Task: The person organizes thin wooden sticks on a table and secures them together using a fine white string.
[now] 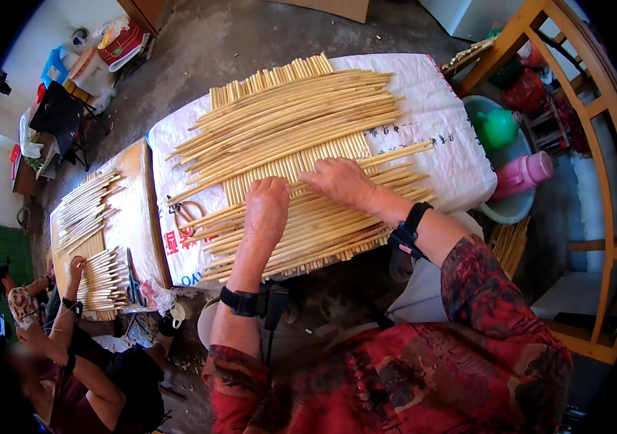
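Note:
Both my hands are over a mat of pale yellow sticks [337, 148] laid crosswise through one another on a table. My left hand [266, 208] is closed, fingers curled down at the near side of the bare middle strip. To its right, my right hand [342, 184] is also closed, with its fingertips a short way off. Both grip a long thin stick [400, 153] lying across the strip; the fingertips are partly hidden. Crosswise sticks lie in a far bundle [287, 119] and a near bundle [323, 224]. Brown-handled scissors [188, 215] rest left of my left hand.
White printed sheeting [435, 101] covers my table. At the left, a co-worker's hand [75, 266] touches a similar stick mat [95, 210], near dark scissors [133, 281]. At the right stand a wooden frame [601, 108] and a basin [517, 211] with green and pink plastic containers.

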Tool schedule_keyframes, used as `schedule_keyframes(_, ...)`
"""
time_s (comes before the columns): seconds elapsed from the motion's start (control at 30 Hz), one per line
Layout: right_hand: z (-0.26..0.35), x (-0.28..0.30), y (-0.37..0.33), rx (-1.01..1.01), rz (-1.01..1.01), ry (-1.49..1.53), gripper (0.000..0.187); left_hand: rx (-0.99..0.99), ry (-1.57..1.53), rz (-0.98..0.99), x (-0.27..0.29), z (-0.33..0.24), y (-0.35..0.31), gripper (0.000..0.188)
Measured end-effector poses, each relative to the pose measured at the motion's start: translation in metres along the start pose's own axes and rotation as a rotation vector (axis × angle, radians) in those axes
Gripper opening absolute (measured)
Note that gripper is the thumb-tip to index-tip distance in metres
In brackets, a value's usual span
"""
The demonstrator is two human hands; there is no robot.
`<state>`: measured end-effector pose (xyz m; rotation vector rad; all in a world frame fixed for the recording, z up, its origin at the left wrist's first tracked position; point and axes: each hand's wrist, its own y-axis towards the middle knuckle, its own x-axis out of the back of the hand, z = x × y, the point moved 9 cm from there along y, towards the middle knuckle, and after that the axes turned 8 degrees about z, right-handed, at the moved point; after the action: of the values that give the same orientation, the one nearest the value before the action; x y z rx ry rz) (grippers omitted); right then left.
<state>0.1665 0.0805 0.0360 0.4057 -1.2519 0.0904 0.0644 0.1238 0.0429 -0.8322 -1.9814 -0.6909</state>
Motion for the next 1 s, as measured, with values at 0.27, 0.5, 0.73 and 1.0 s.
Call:
schedule_keyframes(0.27, 0.004, 0.009, -0.002, 0.019, -0.048, 0.000, 0.018, -0.029, -0.022, 0.116, -0.008, -0.010, 0.010, 0.014)
schedule_keyframes(0.5, 0.009, 0.015, -0.002, 0.078, -0.063, -0.052, 0.018, 0.056, -0.078, 0.249, -0.022, 0.003, 0.015, 0.020)
schedule_keyframes(0.73, 0.016, 0.024, -0.002, 0.107, -0.073, -0.086, 0.017, 0.070, -0.211, 0.369, -0.018, 0.006, 0.016, 0.022)
schedule_keyframes(1.0, 0.026, 0.031, -0.002, 0.185, -0.103, -0.120, 0.016, 0.251, -0.576, 0.677, -0.028, 0.008, 0.011, 0.024)
